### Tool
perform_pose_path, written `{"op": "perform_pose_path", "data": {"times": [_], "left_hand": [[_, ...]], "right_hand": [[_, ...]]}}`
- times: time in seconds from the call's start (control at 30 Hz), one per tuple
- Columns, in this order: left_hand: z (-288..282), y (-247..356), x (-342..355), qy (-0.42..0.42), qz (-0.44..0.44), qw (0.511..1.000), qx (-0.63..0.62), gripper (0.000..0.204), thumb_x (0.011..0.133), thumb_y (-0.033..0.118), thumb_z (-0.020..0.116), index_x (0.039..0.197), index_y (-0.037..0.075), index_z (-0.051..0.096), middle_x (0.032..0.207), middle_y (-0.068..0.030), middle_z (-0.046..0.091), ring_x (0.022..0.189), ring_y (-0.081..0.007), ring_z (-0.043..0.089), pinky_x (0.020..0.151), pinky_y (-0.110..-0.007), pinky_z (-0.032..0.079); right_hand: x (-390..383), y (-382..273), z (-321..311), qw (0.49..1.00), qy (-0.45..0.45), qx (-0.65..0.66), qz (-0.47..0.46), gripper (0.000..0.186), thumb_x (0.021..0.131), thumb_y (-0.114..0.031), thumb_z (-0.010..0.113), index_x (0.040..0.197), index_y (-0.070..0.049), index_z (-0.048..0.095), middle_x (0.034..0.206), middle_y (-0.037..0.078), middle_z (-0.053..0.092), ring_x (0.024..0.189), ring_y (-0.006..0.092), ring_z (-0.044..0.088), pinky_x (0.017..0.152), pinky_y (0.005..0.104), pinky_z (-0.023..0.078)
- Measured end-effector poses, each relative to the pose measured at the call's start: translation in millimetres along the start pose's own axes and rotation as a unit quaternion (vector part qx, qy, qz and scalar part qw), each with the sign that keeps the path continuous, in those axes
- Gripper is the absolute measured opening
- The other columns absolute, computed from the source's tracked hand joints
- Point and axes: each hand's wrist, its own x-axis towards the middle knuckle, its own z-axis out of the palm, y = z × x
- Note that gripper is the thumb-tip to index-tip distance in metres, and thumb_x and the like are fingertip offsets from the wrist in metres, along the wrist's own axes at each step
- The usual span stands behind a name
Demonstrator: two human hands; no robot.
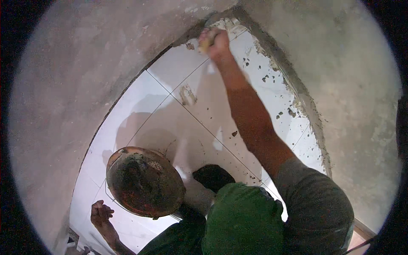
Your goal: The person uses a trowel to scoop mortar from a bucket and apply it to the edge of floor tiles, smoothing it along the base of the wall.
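Note:
My right hand [216,43] reaches far forward to the corner where the two walls meet the tiled floor. Its fingers are closed round a small yellowish object [207,44], blurred by motion, whose kind I cannot make out. Beside it, pale wet mortar smears [233,26] lie on the tile in the corner. My left hand [102,213] hangs low at the left with bent, loosely parted fingers and nothing visible in them. Close to it stands a round bucket [114,158] with a wire handle; dark, crusted material [138,178] shows inside.
White tiles [159,70] with thin dark joints cover the floor. Dark mortar crumbs [265,79] scatter along the right side, beside a rough mortar strip [299,87] at the wall's foot. Bare plaster walls rise left and right. A black shoe [213,177] is near the bucket.

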Motion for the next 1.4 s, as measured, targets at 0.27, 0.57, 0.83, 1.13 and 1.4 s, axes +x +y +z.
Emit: {"op": "perform_pose_path", "data": {"times": [0.27, 0.57, 0.83, 1.13, 1.4], "left_hand": [[3, 3, 7, 0.02, -0.002, 1.0, 0.016, 0.033, 0.102, 0.037, 0.062, 0.105, 0.003, 0.064, 0.074, -0.0003, 0.056, 0.067, -0.011, 0.056, 0.063, -0.025, 0.041], [8, 0, 8, -0.007, 0.02, 1.0, -0.003, 0.032, 0.103, 0.035, 0.062, 0.105, 0.004, 0.065, 0.073, 0.0005, 0.057, 0.066, -0.0102, 0.055, 0.062, -0.026, 0.04], [2, -2, 6, 0.007, -0.004, 1.0, -0.009, 0.032, 0.103, 0.035, 0.061, 0.106, 0.004, 0.066, 0.074, 0.0007, 0.058, 0.067, -0.0096, 0.057, 0.062, -0.025, 0.039], [5, 0, 5, -0.007, 0.017, 1.0, 0.0, 0.034, 0.102, 0.037, 0.062, 0.106, 0.004, 0.065, 0.073, 0.0005, 0.058, 0.067, -0.0098, 0.057, 0.063, -0.025, 0.039], [0, -13, 1, 0.01, -0.005, 1.0, -0.023, 0.033, 0.102, 0.036, 0.062, 0.106, 0.003, 0.065, 0.074, -0.0006, 0.058, 0.068, -0.0114, 0.058, 0.063, -0.026, 0.041]], "right_hand": [[-98, 90, 17, 0.988, 0.04, -0.152, 0.007, 0.02, 0.096, -0.029, 0.058, 0.094, -0.01, 0.055, 0.078, 0.006, 0.056, 0.065, 0.0225, 0.058, 0.064, 0.0403, 0.051], [-80, 149, 20, 0.997, 0.006, -0.077, -0.013, 0.024, 0.096, -0.032, 0.058, 0.098, -0.008, 0.057, 0.077, 0.008, 0.059, 0.065, 0.0242, 0.06, 0.06, 0.043, 0.055], [-91, 95, 14, 0.985, 0.044, -0.16, -0.051, 0.016, 0.096, -0.024, 0.057, 0.095, -0.009, 0.054, 0.081, 0.006, 0.056, 0.072, 0.022, 0.057, 0.067, 0.0417, 0.052], [-126, 166, 23, 0.995, -0.042, -0.076, 0.041, 0.017, 0.098, -0.024, 0.056, 0.097, -0.007, 0.056, 0.083, 0.008, 0.058, 0.073, 0.0245, 0.06, 0.072, 0.0436, 0.054], [-71, 69, 3, 0.994, 0.028, -0.099, -0.028, 0.022, 0.099, -0.026, 0.058, 0.096, -0.004, 0.058, 0.085, 0.011, 0.058, 0.079, 0.0276, 0.061, 0.083, 0.0453, 0.053]]}}
